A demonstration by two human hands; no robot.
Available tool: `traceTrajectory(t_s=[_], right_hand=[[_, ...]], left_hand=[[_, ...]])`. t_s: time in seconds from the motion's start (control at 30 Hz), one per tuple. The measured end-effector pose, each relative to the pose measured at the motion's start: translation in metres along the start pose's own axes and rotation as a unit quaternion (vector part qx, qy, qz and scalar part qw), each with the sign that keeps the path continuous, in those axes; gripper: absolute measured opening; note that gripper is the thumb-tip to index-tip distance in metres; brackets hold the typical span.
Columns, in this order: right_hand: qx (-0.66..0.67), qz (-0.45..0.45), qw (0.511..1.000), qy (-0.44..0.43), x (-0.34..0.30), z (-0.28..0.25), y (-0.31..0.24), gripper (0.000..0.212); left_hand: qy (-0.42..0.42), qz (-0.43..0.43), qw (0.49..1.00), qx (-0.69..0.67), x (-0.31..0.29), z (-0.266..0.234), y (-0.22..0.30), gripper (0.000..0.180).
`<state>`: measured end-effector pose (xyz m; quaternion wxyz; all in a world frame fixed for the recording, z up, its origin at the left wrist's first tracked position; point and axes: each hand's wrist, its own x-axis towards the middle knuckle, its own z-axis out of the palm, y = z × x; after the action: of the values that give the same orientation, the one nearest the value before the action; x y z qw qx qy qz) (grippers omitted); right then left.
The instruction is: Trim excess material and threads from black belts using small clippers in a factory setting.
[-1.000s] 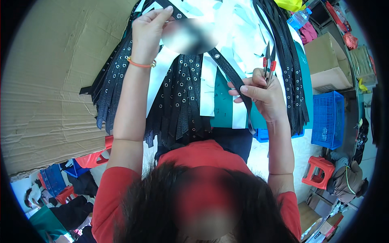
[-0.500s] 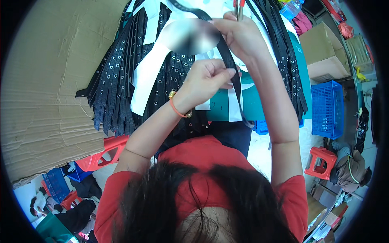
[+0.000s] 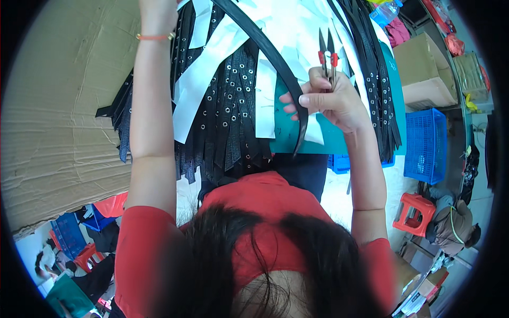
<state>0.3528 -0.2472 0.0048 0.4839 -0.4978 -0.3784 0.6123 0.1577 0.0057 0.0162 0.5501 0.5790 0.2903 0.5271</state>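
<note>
In my right hand are small thread snips with red grips, their blades pointing away from me and parted. Its thumb and fingers also pinch a smooth black strap, whose lower end hangs toward me. From there the strap runs up and left, out of the top edge. My left hand is at the upper left edge, its fingers cut off from view. Below the held strap lie many black straps with metal eyelets, white strips and a green work surface.
Large brown cardboard stands along the left. More eyelet straps hang at the right edge of the work surface. Beyond are a cardboard box, a blue basket, a red stool and a seated person.
My left hand has left the strap's lower part and gone far up and left. My right hand has come nearer me, pinching the strap lower down, with the snips still in it.
</note>
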Motion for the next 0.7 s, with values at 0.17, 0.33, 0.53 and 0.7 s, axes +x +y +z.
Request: traceTrajectory(t_s=[0.17, 0.33, 0.53, 0.7], right_hand=[[0.005, -0.111, 0.992, 0.054, 0.019, 0.001, -0.011, 0.035], [0.005, -0.143, 0.982, 0.121, 0.054, 0.020, -0.050, 0.027], [-0.070, -0.081, 0.974, 0.199, 0.084, 0.047, -0.053, 0.027], [-0.111, -0.077, 0.970, 0.201, 0.097, 0.056, -0.053, 0.014]], left_hand=[[-0.009, -0.161, 0.974, -0.161, -0.050, 0.054, 0.018, 0.041], [-0.236, -0.216, 0.936, -0.148, -0.147, 0.075, 0.003, 0.037], [-0.189, -0.186, 0.958, -0.109, -0.153, 0.067, -0.008, 0.022], [-0.175, -0.211, 0.953, -0.127, -0.146, 0.058, -0.003, 0.020]])
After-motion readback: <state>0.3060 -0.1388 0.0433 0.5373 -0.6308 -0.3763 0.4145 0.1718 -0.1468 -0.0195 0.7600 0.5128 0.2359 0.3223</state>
